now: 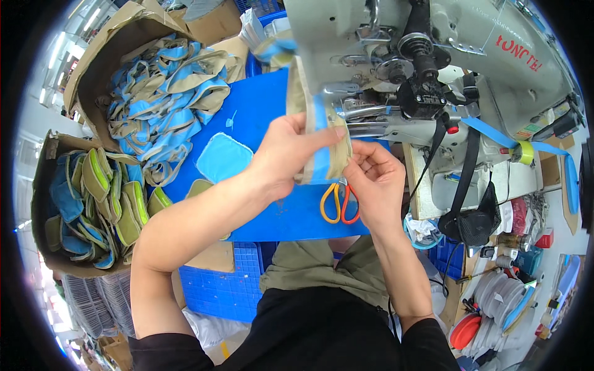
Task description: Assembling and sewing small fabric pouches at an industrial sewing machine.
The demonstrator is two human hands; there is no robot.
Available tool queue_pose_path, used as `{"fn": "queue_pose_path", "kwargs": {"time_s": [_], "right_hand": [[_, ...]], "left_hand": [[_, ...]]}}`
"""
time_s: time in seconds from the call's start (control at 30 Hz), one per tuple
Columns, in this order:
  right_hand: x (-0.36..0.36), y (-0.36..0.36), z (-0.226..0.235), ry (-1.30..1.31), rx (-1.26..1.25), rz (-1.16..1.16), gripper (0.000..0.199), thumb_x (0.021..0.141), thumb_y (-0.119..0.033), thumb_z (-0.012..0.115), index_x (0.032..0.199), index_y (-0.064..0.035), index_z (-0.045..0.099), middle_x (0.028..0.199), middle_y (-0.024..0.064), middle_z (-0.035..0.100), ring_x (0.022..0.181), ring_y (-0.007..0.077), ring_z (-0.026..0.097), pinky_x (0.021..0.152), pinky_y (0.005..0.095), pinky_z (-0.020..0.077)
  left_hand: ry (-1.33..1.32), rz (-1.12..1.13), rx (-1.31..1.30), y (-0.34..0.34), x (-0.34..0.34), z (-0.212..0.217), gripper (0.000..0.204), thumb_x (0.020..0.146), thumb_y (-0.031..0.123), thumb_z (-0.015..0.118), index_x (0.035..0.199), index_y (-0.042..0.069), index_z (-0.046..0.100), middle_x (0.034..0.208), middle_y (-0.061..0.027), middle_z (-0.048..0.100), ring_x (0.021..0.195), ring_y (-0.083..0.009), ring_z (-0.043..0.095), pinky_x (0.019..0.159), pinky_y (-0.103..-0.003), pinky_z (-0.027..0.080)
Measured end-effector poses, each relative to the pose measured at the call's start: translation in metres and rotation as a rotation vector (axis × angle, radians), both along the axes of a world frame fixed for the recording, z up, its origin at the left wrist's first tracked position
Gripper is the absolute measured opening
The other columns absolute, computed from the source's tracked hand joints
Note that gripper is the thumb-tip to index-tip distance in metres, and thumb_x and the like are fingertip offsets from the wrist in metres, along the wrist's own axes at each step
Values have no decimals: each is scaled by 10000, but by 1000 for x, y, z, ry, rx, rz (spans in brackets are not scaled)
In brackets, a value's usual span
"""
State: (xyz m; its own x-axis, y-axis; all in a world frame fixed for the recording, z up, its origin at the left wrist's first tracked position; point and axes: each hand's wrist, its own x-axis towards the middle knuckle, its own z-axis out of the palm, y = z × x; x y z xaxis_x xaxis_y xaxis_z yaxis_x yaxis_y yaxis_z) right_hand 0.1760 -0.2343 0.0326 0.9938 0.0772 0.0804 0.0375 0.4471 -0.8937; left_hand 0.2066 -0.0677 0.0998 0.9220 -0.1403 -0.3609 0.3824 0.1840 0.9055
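Observation:
A tan fabric band with a light blue stripe (320,162) is held upright in front of the sewing machine (476,37). My left hand (281,151) grips its left side, with the thumb lying across the front. At the band's lower right edge, my right hand (376,176) pinches the cloth between thumb and forefinger; its other fingers are curled. Scissors with one yellow and one red-orange handle loop (340,207) lie just below the band, their blades partly covered. Left of my left hand, a light blue square piece with rounded corners (224,158) rests on the blue tabletop (272,216).
At far left, a cardboard box (86,80) spills blue and tan bands. Below it, another box (46,204) holds tan, blue and lime-edged pieces. Blue ribbon (495,131) runs through a yellow roll (525,153) beside the machine. Black straps hang at right.

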Motion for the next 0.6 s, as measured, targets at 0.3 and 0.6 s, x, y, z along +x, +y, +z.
{"fn": "queue_pose_path", "kwargs": {"time_s": [0.3, 0.6], "right_hand": [[-35, -2, 4, 0, -56, -52, 258, 980, -92, 752, 1191, -3, 634, 1051, 44, 678, 912, 76, 620, 791, 234, 508], [-27, -2, 11, -40, -361, -43, 190, 912, -121, 827, 1019, -10, 716, 741, -53, 596, 670, 9, 466, 591, 199, 365]], "left_hand": [[47, 173, -464, 13, -12, -18, 306, 979, 146, 739, 1246, 25, 651, 1118, -74, 738, 978, -122, 710, 779, -309, 601], [-507, 142, 118, 7, -5, -57, 282, 892, -20, 739, 1167, 30, 694, 1026, -23, 710, 958, -84, 657, 792, -259, 553]]}}
